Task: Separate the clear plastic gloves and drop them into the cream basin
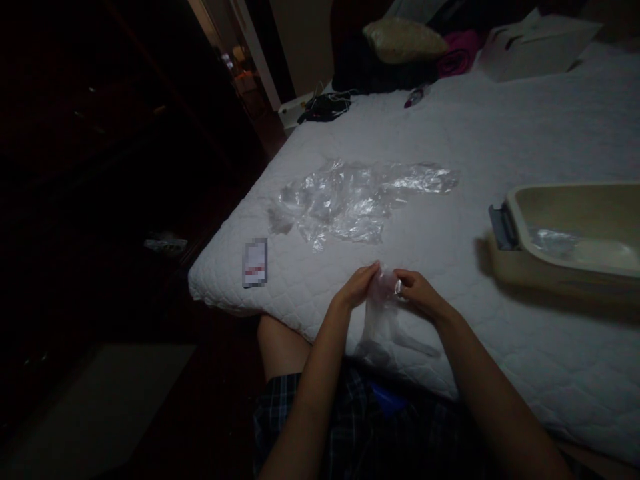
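A crumpled clear plastic bag (381, 320) hangs between my two hands at the near side of the white quilted mattress (480, 147). My left hand (359, 285) pinches its upper left part. Opposite it, my right hand (419, 291) has its fingers closed on the bag's upper right edge. The bag's lower end spreads over the mattress in front of my lap. Farther off, several more clear plastic bags (350, 200) lie flattened and overlapping on the bedding.
To the right stands a beige plastic bin (550, 267) with a grey handle and clear plastic inside. A phone-like object (255, 262), blurred out, lies at the left corner. A white box (540, 47), a pillow (404, 40) and dark cloth are at the back.
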Motion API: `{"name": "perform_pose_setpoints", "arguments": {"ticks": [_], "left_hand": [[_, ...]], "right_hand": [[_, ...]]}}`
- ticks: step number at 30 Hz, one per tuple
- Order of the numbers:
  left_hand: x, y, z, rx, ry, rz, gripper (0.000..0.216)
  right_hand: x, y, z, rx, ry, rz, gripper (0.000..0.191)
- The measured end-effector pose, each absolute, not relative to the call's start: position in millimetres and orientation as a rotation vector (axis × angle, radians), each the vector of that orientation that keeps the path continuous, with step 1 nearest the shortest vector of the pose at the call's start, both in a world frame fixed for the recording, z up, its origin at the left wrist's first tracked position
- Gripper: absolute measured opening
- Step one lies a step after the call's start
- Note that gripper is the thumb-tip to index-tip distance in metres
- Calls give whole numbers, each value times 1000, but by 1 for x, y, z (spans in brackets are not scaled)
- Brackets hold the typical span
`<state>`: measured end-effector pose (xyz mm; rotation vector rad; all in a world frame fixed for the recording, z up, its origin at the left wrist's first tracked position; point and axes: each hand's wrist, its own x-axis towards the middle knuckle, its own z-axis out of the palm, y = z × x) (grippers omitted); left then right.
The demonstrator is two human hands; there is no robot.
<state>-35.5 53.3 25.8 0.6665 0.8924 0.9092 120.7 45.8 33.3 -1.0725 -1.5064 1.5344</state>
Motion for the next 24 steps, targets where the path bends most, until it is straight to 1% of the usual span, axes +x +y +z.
{"name": "perform_pose_setpoints", "arguments": {"ticks": [3, 6, 9, 11, 15, 18, 21, 24], "left_hand": [[-36, 55, 20, 642, 859, 939, 39], [-39, 58, 17, 634, 754, 864, 52], [-42, 58, 20, 701, 624, 795, 68], [-43, 55, 24, 747, 554, 826, 71], [-43, 49, 30, 798, 537, 877, 63], [-41, 49, 31, 804, 604, 905, 57], [-40, 51, 29, 795, 668, 923, 48], [-42, 54, 29, 774, 691, 900, 49]], "right_hand": [[122, 44, 33, -1071, -1366, 1596, 24], [126, 45, 36, -1053, -1049, 1615, 23], [130, 51, 38, -968, -737, 1480, 26], [132, 54, 39, -918, -621, 1389, 27], [132, 56, 39, -887, -550, 1408, 23], [133, 54, 38, -859, -602, 1476, 17], [135, 54, 36, -851, -637, 1474, 12], [137, 56, 36, -868, -604, 1470, 13]]}}
